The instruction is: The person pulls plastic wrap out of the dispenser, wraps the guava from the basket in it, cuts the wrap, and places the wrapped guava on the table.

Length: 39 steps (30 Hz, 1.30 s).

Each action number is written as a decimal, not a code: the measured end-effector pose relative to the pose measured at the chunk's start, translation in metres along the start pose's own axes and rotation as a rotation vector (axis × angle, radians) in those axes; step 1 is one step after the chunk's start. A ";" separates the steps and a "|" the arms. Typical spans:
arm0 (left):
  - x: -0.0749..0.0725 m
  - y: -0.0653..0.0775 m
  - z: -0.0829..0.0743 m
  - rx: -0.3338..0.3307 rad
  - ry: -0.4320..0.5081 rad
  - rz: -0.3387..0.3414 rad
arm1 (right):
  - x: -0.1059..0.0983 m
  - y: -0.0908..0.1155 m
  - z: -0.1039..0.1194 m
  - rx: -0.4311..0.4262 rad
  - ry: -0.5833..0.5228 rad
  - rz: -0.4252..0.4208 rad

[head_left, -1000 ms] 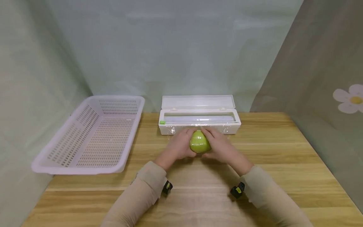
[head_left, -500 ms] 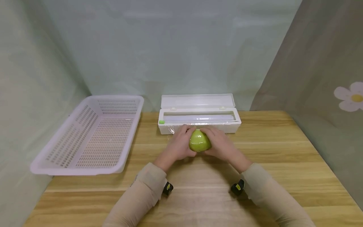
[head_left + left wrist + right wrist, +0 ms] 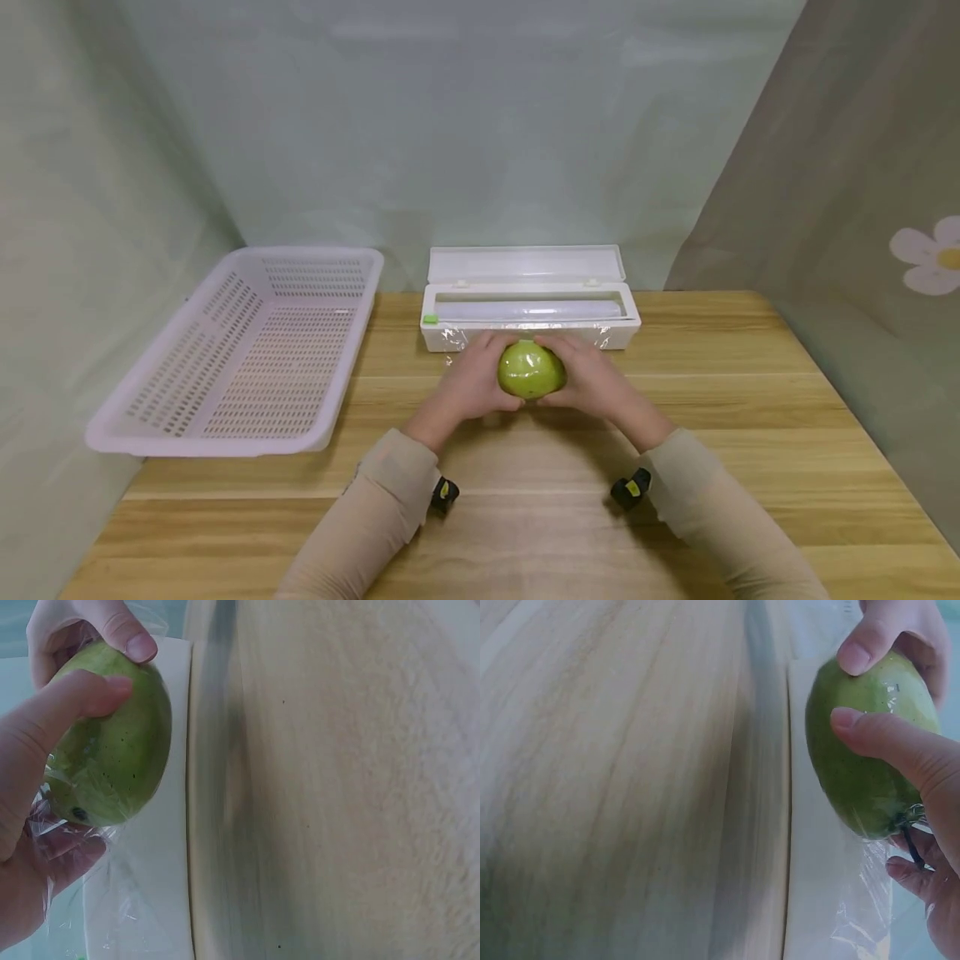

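Note:
A green pear (image 3: 531,370) sits between both hands, in front of the white cling film box. Its dark stem shows in the right wrist view and the dark blossom end in the left wrist view. My left hand (image 3: 476,379) grips one end, thumb (image 3: 97,694) pressed on the near side. The other end is in my right hand (image 3: 592,382), its thumb (image 3: 877,735) also on the near side. Clear cling film (image 3: 97,787) clings to the pear and hangs wrinkled around its ends and my fingers. Fingers behind the pear are partly hidden.
Behind the hands stands the white cling film box (image 3: 442,337), its lid (image 3: 525,263) raised and a film roll (image 3: 528,311) inside. A green slider (image 3: 431,319) sits at its left end. A white perforated basket (image 3: 352,367) stands on the left of the wooden table (image 3: 750,500).
The pear has turned between the hands and now shows wider in the head view. Both hands stay around it with slightly shifted fingers. Box and basket have not moved.

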State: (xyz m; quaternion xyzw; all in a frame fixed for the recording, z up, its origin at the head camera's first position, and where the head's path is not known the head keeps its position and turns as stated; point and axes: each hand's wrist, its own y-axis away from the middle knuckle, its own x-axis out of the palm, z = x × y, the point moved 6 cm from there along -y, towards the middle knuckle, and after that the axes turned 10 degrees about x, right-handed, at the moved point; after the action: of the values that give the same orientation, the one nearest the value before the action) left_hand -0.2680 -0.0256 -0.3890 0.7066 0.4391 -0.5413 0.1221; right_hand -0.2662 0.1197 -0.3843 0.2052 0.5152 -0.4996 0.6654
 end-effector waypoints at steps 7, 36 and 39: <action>-0.001 0.001 0.000 -0.006 0.048 -0.004 | 0.000 0.001 -0.001 -0.008 -0.055 0.029; 0.008 0.003 0.008 -0.036 0.183 0.136 | 0.007 0.002 -0.006 0.086 -0.176 0.216; 0.010 0.003 0.008 -0.042 0.200 0.160 | 0.007 0.003 -0.007 0.087 -0.193 0.236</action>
State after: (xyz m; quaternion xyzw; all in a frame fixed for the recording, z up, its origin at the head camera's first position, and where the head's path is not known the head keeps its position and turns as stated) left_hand -0.2706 -0.0276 -0.4015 0.7871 0.4027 -0.4473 0.1351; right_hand -0.2670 0.1230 -0.3939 0.2437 0.3991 -0.4573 0.7564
